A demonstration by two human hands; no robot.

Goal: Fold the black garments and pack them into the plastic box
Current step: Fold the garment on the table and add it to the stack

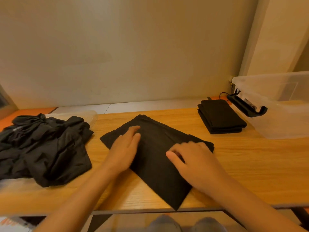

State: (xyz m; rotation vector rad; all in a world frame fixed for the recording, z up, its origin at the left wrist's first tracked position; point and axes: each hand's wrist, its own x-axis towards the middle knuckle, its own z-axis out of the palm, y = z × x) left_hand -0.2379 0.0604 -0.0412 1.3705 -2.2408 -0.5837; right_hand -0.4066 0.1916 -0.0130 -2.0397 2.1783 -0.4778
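Your left hand lies flat on the black garment, fingers straight and together, pressing the cloth down and gripping nothing. Your right hand rests on the same garment just to the right, thumb stretched toward the left hand and fingers bent over the cloth's right corner. That hand is blurred, so you cannot tell whether it pinches a fold or only presses.

The garment under both palms is already folded into a rough rectangle, set cornerwise on the wooden table, with one corner pointing away from you and another hanging at the near edge.

Left of your left hand, just apart from the garment, sits a crumpled pile of black garments. A clear plastic piece shows behind it.

Beyond your right hand and to its right lies a neat stack of folded garments. The clear plastic box stands just beside that stack, farther right, with a black latch hanging on its near end. No garment shows inside it.
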